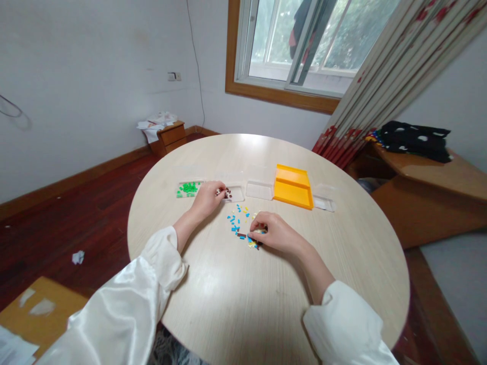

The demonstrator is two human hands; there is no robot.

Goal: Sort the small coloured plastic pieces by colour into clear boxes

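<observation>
My left hand (208,198) is over a clear shallow tray (238,194) with small brown building bricks (228,192) in it. Its fingertips are closed together, and whatever lies between them is hidden. My right hand (277,231) pinches down at a mixed pile of tiny bricks (252,242), cream, yellow, blue and brown, partly covered by the fingers; I cannot make out what it grips. Loose blue bricks (234,229) and a few yellow ones (246,209) lie scattered between the hands, with a longer brown brick (241,234) among them.
A clear tray of green bricks (189,189) stands left of my left hand. Farther right are another clear tray (259,190), an open orange case (292,192) and a small clear box (324,203). All sit on a round wooden table (213,304).
</observation>
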